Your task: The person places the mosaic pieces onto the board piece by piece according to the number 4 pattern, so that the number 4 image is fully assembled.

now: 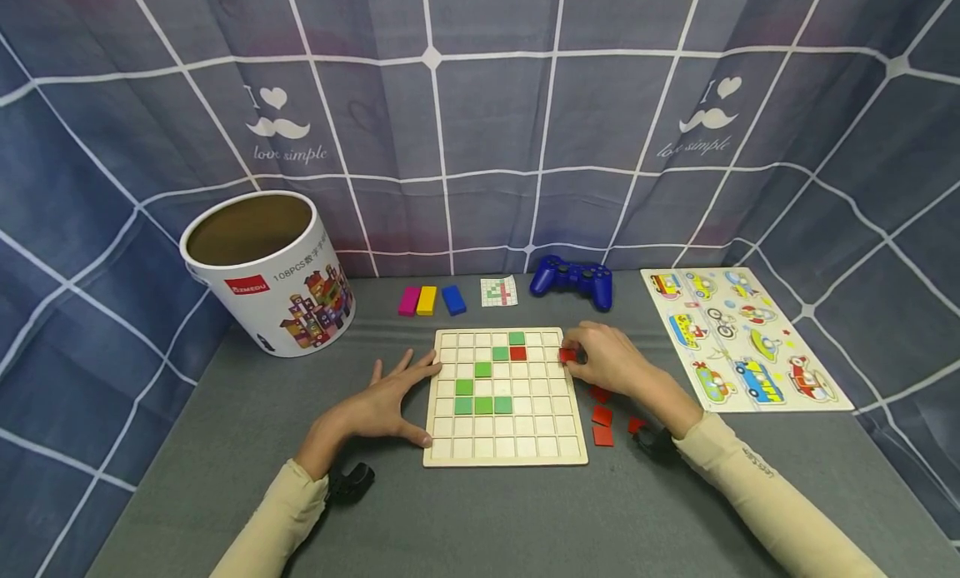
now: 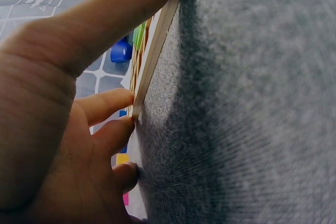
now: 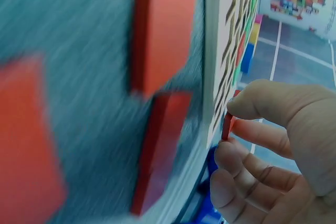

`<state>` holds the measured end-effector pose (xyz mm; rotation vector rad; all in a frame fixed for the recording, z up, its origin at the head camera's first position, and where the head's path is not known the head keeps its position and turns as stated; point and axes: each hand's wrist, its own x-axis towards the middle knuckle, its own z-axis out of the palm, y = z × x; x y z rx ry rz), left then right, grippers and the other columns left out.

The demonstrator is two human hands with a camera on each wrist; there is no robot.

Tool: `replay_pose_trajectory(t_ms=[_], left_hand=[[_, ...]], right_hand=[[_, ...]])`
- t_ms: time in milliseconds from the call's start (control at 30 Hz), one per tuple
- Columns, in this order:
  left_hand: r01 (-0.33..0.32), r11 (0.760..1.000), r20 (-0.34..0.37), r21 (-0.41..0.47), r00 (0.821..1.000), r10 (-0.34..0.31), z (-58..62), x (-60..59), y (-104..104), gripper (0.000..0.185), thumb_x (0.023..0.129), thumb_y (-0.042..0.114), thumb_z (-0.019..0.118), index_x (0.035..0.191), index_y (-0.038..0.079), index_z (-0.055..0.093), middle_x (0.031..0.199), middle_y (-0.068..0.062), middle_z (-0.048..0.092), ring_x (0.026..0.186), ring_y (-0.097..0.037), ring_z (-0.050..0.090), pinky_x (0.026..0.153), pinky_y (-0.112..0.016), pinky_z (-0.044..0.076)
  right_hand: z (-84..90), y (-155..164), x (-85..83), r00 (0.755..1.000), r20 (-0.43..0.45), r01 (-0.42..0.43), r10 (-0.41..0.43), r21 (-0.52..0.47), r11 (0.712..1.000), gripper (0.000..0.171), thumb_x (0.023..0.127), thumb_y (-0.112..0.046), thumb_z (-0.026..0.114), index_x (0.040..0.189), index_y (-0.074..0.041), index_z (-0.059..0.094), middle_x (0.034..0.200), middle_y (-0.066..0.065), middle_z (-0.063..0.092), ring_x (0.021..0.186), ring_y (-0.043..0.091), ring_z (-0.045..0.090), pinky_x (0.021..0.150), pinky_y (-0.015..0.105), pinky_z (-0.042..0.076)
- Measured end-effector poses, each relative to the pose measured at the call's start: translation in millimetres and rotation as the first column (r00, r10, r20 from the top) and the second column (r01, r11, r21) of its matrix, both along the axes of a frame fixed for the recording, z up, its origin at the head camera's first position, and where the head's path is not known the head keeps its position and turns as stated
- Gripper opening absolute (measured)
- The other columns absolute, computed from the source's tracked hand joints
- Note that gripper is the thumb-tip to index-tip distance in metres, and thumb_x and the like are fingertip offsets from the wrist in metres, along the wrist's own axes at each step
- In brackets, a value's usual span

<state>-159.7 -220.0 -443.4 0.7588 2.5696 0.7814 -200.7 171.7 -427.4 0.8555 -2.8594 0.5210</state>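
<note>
Left hand [image 1: 382,403], fingers spread flat, braces the square wooden grid board [image 1: 504,457] against sliding. Right hand [image 1: 607,360] pinches a small red square tile [image 1: 567,355] at the board's right edge, ready for a cell.

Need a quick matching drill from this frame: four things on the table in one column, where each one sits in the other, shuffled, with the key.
Things
1. paper tub
2. blue gamepad
3. vehicle puzzle
4. red tile in the right hand

Places
A. far right of the table
B. at the right edge of the grid board
C. far left, open top
D. behind the board, by the curtain

Pairs: 1-C, 2-D, 3-A, 4-B
</note>
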Motion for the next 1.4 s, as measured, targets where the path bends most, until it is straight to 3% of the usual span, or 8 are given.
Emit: replay_pose_trajectory(t_ms=[300, 867, 1167, 1400], left_hand=[[-0.013, 1.0, 0.005, -0.016, 1.0, 0.013, -0.2, 0.6, -0.6, 0.115, 0.066, 0.05, 0.091, 0.159, 0.021, 0.029, 0.167, -0.001, 0.01, 0.151, -0.037, -0.005, 0.107, -0.072, -0.013], [-0.018, 1.0, 0.002, -0.024, 1.0, 0.018, -0.1, 0.8, 0.7, 0.116, 0.066, 0.051, 0.091, 0.159, 0.02, 0.029, 0.167, 0.001, 0.009, 0.151, -0.035, -0.005, 0.108, -0.071, -0.013], [-0.01, 1.0, 0.005, -0.021, 1.0, 0.01, -3.4, 0.4, 0.6, 0.115, 0.066, 0.051, 0.09, 0.159, 0.021, 0.029, 0.167, 0.001, 0.009, 0.151, -0.035, -0.005, 0.108, -0.071, -0.013], [-0.001, 1.0, -0.001, -0.005, 1.0, 0.001, -0.8, 0.7, -0.6, 0.115, 0.067, 0.049, 0.091, 0.159, 0.021, 0.028, 0.168, -0.001, 0.009, 0.151, -0.036, -0.005, 0.107, -0.072, -0.013]], right_hand=[[-1.1, -38.2, 4.1, 0.993, 0.0, -0.117, 0.117, -0.011, 0.993, 0.021, 0.079, -0.014, 0.081, 0.099, -0.01, 0.076, 0.09, 0.0, 0.062, 0.065, 0.01, 0.048, 0.055, 0.029, 0.042], [-2.9, -67.9, 3.5, 0.989, -0.009, -0.148, 0.149, 0.045, 0.988, 0.019, 0.072, -0.008, 0.075, 0.09, -0.015, 0.075, 0.081, -0.003, 0.057, 0.064, 0.011, 0.047, 0.054, 0.031, 0.042], [0.6, -43.5, 8.5, 0.997, 0.018, -0.068, 0.069, -0.013, 0.998, 0.028, 0.08, -0.015, 0.078, 0.106, -0.007, 0.075, 0.095, 0.003, 0.067, 0.078, 0.016, 0.061, 0.066, 0.036, 0.052], [5.5, -5.2, 15.2, 0.999, 0.045, -0.002, 0.004, -0.039, 0.999, 0.027, 0.08, -0.012, 0.08, 0.106, -0.006, 0.075, 0.091, 0.003, 0.066, 0.068, 0.011, 0.055, 0.058, 0.032, 0.047]])
